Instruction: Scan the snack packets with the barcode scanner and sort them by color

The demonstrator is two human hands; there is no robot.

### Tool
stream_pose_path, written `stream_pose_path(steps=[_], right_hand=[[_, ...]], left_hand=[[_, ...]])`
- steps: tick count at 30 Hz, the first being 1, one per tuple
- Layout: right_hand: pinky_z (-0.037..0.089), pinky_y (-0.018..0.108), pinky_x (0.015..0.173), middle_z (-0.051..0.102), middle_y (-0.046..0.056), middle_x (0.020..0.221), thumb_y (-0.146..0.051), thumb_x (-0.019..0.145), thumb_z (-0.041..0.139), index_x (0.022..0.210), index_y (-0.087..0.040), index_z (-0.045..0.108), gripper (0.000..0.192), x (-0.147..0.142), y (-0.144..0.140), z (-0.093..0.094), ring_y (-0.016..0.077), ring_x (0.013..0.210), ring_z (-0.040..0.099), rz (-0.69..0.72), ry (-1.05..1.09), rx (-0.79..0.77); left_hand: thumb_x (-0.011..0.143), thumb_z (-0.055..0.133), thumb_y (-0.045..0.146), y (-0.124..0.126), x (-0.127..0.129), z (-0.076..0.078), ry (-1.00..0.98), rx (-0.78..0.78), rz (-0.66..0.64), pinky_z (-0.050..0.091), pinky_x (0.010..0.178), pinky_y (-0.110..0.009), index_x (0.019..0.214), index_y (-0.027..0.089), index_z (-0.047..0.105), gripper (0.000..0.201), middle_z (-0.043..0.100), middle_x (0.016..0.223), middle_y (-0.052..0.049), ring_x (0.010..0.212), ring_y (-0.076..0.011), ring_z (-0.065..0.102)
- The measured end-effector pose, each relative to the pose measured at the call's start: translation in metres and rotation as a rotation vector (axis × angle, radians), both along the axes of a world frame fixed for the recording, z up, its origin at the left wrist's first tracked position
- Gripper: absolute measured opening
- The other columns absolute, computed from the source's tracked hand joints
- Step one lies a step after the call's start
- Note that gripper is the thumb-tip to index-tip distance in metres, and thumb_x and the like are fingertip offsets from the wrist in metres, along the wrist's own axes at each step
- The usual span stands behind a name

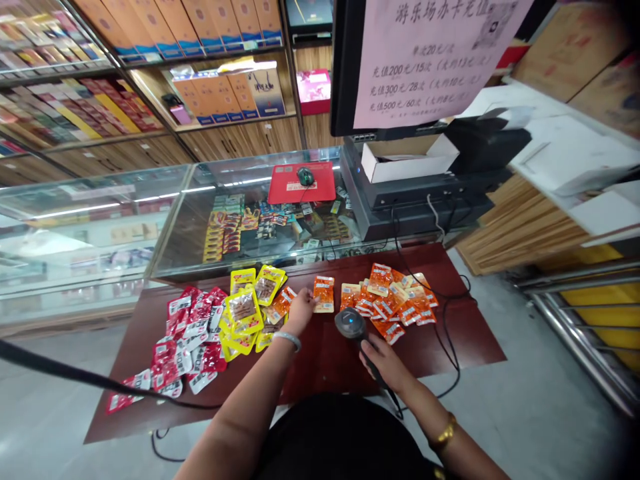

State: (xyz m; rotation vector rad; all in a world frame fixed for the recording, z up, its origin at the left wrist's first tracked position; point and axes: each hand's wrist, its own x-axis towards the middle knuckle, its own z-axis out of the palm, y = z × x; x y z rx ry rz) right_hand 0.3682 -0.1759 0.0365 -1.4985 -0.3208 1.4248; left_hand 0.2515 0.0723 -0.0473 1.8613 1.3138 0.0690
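Observation:
My left hand, with a pale bracelet at its wrist, has its fingers closed at the left edge of an orange snack packet on the dark red table. In my right hand is a black handheld barcode scanner, its head pointing toward that packet. Right of the scanner lies a loose heap of orange packets. Yellow snack packets are piled to the left of my left hand, with another orange packet on top. Red and white packets spread across the table's left side.
A glass display counter stands behind the table, bearing a red mouse pad with a mouse. A monitor with a pink paper sign rises at the back right. Black cables run over the table's right side.

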Motion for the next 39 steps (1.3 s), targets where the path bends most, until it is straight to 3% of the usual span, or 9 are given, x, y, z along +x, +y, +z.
stream_pose_path(steps=[11,17,20,23,26,28,31,35,39], right_hand=[[0.028,0.019,0.037,0.048,-0.010,0.052,-0.080,0.070,0.064,0.087,-0.022,0.050,0.062,0.008,-0.003,0.001,0.0059,0.037,0.036,-0.059,0.042,-0.018],[0.024,0.018,0.037,0.045,-0.011,0.048,-0.078,0.069,0.065,0.088,-0.023,0.050,0.061,0.013,-0.011,0.001,0.0058,0.036,0.034,-0.091,0.037,-0.059],[0.025,0.019,0.038,0.046,-0.010,0.049,-0.077,0.069,0.066,0.079,-0.023,0.046,0.058,0.014,-0.014,0.000,0.0052,0.036,0.034,-0.098,0.024,-0.068],[0.027,0.019,0.038,0.048,-0.009,0.051,-0.076,0.070,0.066,0.078,-0.023,0.046,0.057,0.012,-0.015,-0.003,0.0059,0.037,0.037,-0.110,0.014,-0.075],[0.027,0.020,0.039,0.047,-0.010,0.051,-0.074,0.069,0.068,0.083,-0.023,0.049,0.056,0.008,-0.011,-0.008,0.0066,0.038,0.037,-0.098,0.044,-0.086],[0.027,0.020,0.039,0.047,-0.010,0.052,-0.073,0.071,0.068,0.088,-0.023,0.052,0.055,0.005,-0.007,-0.009,0.0069,0.038,0.037,-0.072,0.055,-0.078],[0.028,0.020,0.039,0.047,-0.010,0.052,-0.072,0.073,0.066,0.096,-0.023,0.054,0.056,0.001,0.002,-0.008,0.0077,0.039,0.037,-0.027,0.044,-0.060],[0.027,0.020,0.039,0.047,-0.010,0.051,-0.073,0.075,0.063,0.097,-0.022,0.055,0.057,-0.003,0.014,-0.002,0.0075,0.039,0.036,0.049,0.006,-0.025],[0.028,0.021,0.039,0.048,-0.009,0.052,-0.074,0.075,0.062,0.093,-0.022,0.055,0.056,-0.005,0.020,0.002,0.0078,0.039,0.036,0.076,-0.014,-0.029]], left_hand=[[0.077,0.070,0.023,-0.020,0.033,-0.005,-0.302,-0.125,0.081,0.043,0.064,-0.021,0.079,0.020,0.054,0.016,0.059,0.068,0.004,0.063,-0.0103,0.055],[0.080,0.070,0.023,-0.055,0.089,0.003,-0.368,-0.240,0.011,0.048,0.066,-0.021,0.084,0.017,0.060,0.012,0.066,0.073,0.001,0.067,-0.0104,0.061],[0.083,0.067,0.024,-0.056,0.100,0.010,-0.366,-0.258,-0.042,0.051,0.072,-0.023,0.092,0.016,0.066,0.012,0.072,0.084,-0.003,0.075,-0.0123,0.066],[0.084,0.066,0.022,-0.036,0.071,0.019,-0.310,-0.201,-0.024,0.051,0.085,-0.028,0.092,0.017,0.069,0.009,0.073,0.093,-0.005,0.087,-0.0155,0.066],[0.082,0.065,0.018,-0.007,0.014,0.031,-0.148,-0.049,0.043,0.043,0.101,-0.038,0.097,0.016,0.069,0.015,0.070,0.109,-0.011,0.109,-0.0238,0.061],[0.081,0.067,0.023,0.007,-0.024,0.038,0.223,0.222,0.050,0.040,0.104,-0.042,0.106,0.016,0.066,0.025,0.065,0.117,-0.015,0.118,-0.0298,0.056],[0.079,0.069,0.031,0.016,-0.061,0.042,0.566,0.372,-0.010,0.041,0.100,-0.044,0.112,0.015,0.063,0.037,0.061,0.121,-0.018,0.119,-0.0346,0.053],[0.079,0.068,0.037,0.015,-0.073,0.040,0.670,0.388,-0.070,0.042,0.096,-0.043,0.111,0.015,0.061,0.039,0.059,0.123,-0.018,0.118,-0.0352,0.053],[0.078,0.069,0.031,0.014,-0.068,0.037,0.612,0.380,-0.093,0.042,0.096,-0.043,0.111,0.014,0.059,0.039,0.059,0.125,-0.021,0.119,-0.0359,0.054]])
